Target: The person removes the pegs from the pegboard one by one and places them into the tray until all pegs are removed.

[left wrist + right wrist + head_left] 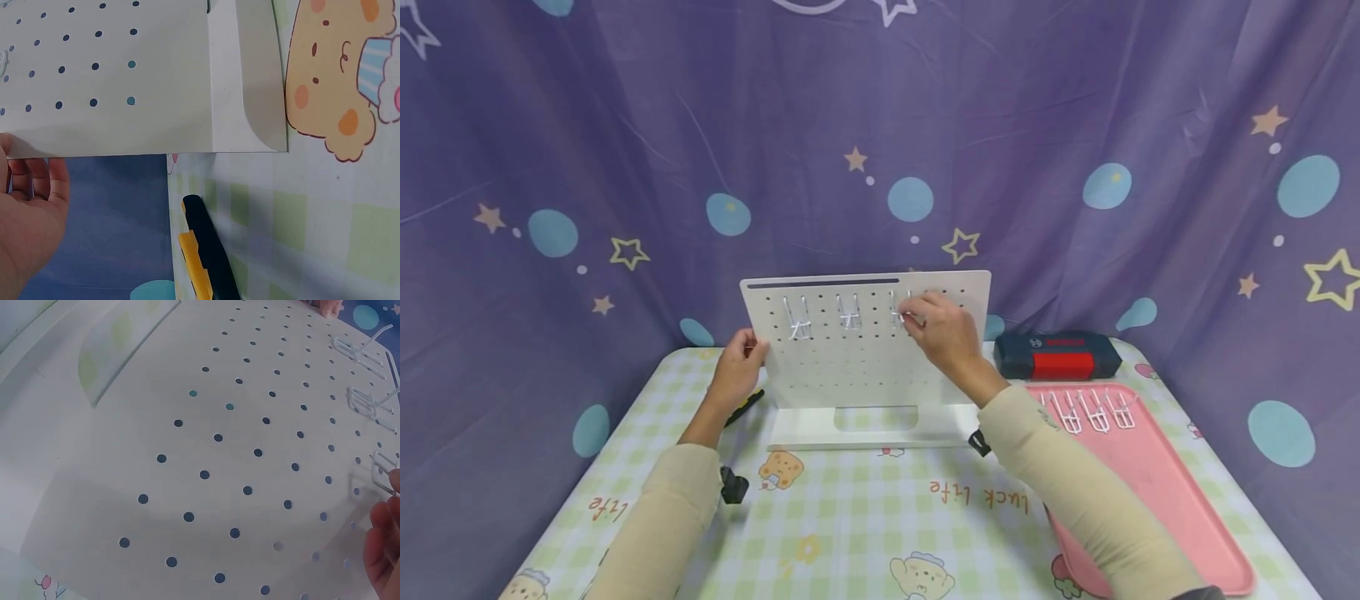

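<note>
A white pegboard (865,367) stands upright on its base on the table. My left hand (736,367) grips its left edge; in the left wrist view several fingers (57,181) are behind the board. Two white wire hooks, one at the left (800,330) and one nearer the middle (850,318), hang in the upper rows of holes. To their right, a third white wire hook (893,308) lies against the board, pinched between the thumb and fingers of my right hand (947,333). My right fingers partly cover that hook, so its seating in the holes is hidden.
On the right, a pink tray (1150,475) carries several more white wire hooks (1096,417). Behind it lies a dark blue and red case (1060,358). A black and yellow tool (199,250) rests left of the board. A purple curtain (820,108) closes off the back.
</note>
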Available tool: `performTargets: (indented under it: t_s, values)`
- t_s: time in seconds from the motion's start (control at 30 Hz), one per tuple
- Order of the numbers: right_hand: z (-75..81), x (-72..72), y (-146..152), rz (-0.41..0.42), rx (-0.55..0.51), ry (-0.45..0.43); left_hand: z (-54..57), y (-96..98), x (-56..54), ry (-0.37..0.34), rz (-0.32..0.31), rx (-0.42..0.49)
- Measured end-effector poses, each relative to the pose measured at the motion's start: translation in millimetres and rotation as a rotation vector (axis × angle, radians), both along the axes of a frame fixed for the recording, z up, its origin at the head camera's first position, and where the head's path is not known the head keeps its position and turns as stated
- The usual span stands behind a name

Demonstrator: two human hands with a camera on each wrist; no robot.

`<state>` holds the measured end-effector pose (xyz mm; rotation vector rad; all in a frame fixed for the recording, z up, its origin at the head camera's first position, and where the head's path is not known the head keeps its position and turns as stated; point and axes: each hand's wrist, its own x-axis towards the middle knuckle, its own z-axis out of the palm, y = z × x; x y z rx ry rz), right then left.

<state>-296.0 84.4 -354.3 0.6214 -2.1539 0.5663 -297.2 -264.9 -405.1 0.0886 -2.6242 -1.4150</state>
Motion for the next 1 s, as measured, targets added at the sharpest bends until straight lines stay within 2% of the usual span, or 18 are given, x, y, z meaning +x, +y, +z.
performTargets:
  t_s: [0.2, 0.4, 0.67, 0.83, 1.0]
  values:
    - [2.0, -0.6, 4, 0.034, 0.032, 0.053, -0.9, 0.4, 0.6, 0.0, 0.005, -0.01]
    - [-3.2, 6.2, 14, 0.095, 0.026, 0.063, -0.3, 1.5, 0.5, -0.001, 0.003, -0.01]
    - [-4.4, 15.2, 39, 0.138, -0.012, -0.028, 0.5, 0.5, 0.7, 0.006, 0.006, -0.02]
    - [-3.5, 21.0, 59, 0.135, -0.045, -0.075, 1.4, 1.5, 0.6, 0.012, -0.003, -0.023]
    - [-6.8, 29.7, 80, 0.138, -0.065, -0.16, 2.6, 2.1, 0.5, 0.014, -0.007, -0.015]
